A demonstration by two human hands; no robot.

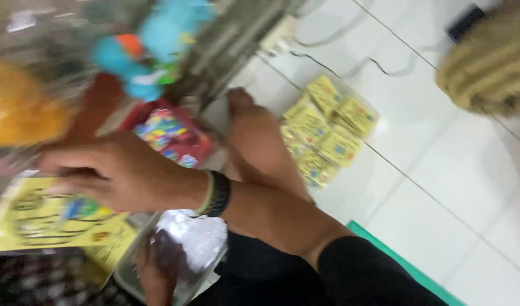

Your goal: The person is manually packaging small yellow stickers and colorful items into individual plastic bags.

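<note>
Yellow packet sheet (pixel 41 218) sits at 9 o'clock of frame, blurred, lying flat under the right hand (pixel 115 173). Its fingers are stretched out near-flat over the sheet's top edge; pressing or pinching, cannot tell. Left hand (pixel 158 272) at 6 o'clock rests curled on the clear plastic tub (pixel 194 277); grip unclear. My read: flatter palm, slower slide, keep the sheet from buckling. Count: one sheet in hand, one red snack bag (pixel 172 136) at 11 o'clock, one stack of yellow sachets (pixel 328 127) at 1 o'clock on the white tile floor (pixel 458 187), number unreadable.
</note>
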